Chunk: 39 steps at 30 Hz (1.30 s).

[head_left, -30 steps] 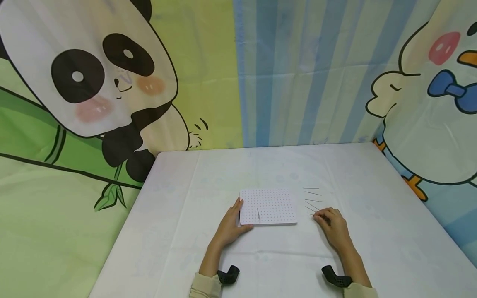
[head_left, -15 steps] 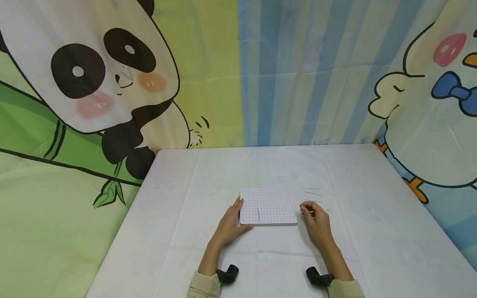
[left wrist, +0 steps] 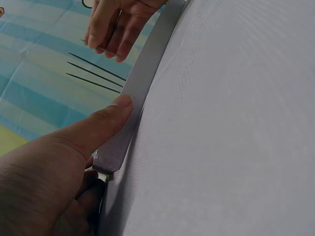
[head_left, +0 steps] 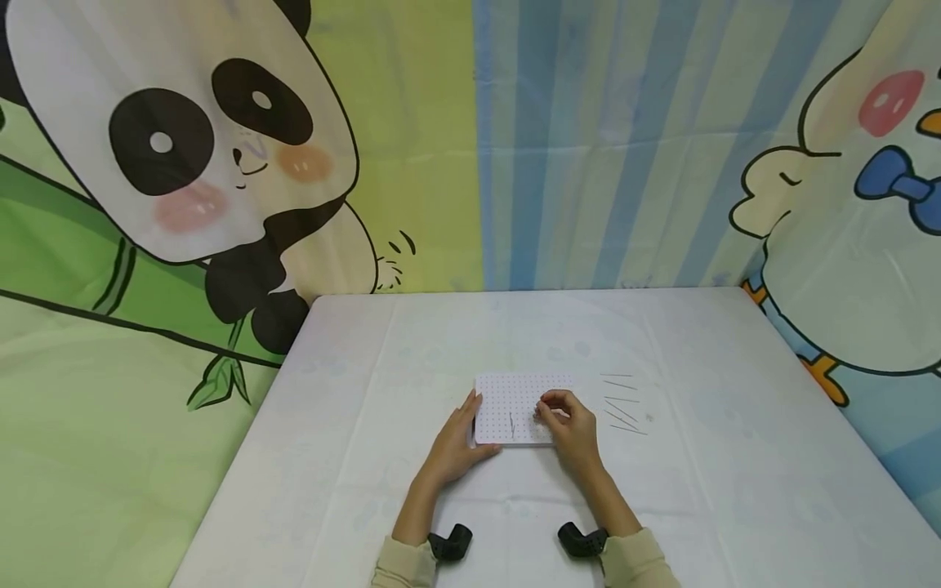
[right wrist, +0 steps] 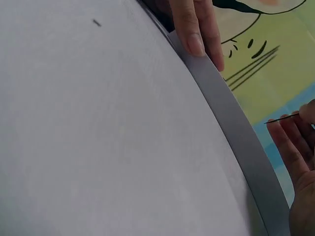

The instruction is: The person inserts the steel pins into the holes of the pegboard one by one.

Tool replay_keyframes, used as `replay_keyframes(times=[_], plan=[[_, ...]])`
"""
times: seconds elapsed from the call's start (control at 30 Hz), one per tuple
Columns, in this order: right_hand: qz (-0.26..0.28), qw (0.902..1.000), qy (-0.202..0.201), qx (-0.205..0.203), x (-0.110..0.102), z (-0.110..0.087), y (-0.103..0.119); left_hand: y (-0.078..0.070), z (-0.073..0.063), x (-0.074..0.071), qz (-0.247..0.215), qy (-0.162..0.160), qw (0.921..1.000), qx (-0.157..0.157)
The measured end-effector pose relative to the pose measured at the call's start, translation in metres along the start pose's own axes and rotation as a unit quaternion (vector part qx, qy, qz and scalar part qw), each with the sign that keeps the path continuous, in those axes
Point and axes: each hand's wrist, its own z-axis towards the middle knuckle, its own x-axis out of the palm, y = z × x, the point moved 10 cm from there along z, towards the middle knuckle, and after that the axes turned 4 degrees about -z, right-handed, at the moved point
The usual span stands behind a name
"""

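A white board dotted with small holes (head_left: 500, 394) lies on the table. My left hand (head_left: 452, 447) holds its near left corner, thumb against the front edge (left wrist: 129, 101) and fingers along the left side. Three thin dark needles (left wrist: 96, 72) stand upright in the board near that hand. Over the right part of the board, my right hand (head_left: 573, 431) pinches another thin needle (right wrist: 281, 118) between thumb and fingertips. In the right wrist view this needle lies roughly level, above the board's edge (right wrist: 236, 128).
Several loose needles (head_left: 623, 399) lie in a rough column on the white tablecloth (head_left: 412, 343), right of the board. Behind the table hangs a curtain (head_left: 412, 147) with cartoon animals and stripes. A black wrist camera (head_left: 582, 541) sits at each wrist.
My right hand has gone left from the loose needles to above the board, carrying one needle. The left hand stays at the board's corner.
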Motion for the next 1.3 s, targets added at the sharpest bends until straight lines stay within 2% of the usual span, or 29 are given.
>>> replay_keyframes(times=[0.2,0.3,0.4,0.67,1.07,1.3], plan=[[-0.008,0.9982,0.046,-0.037,0.024,0.000,0.032,-0.001,-0.002,0.002,-0.009,0.003,0.9999,0.004],[-0.014,0.9972,0.062,-0.040,0.031,0.001,0.034,-0.002,-0.002,0.002,-0.009,0.004,0.9999,0.005],[-0.022,0.9967,0.063,-0.047,0.035,0.001,0.033,-0.002,-0.002,0.002,-0.006,0.003,1.0000,0.002],[-0.051,0.9935,0.070,-0.073,0.042,0.000,0.004,-0.003,-0.003,0.001,-0.008,0.000,1.0000,0.005],[-0.110,0.9847,0.087,-0.104,0.047,0.002,0.008,-0.003,-0.002,-0.002,-0.002,-0.001,1.0000,0.006],[-0.111,0.9852,0.086,-0.097,0.047,0.002,0.009,-0.001,0.000,-0.001,-0.002,0.003,1.0000,0.006]])
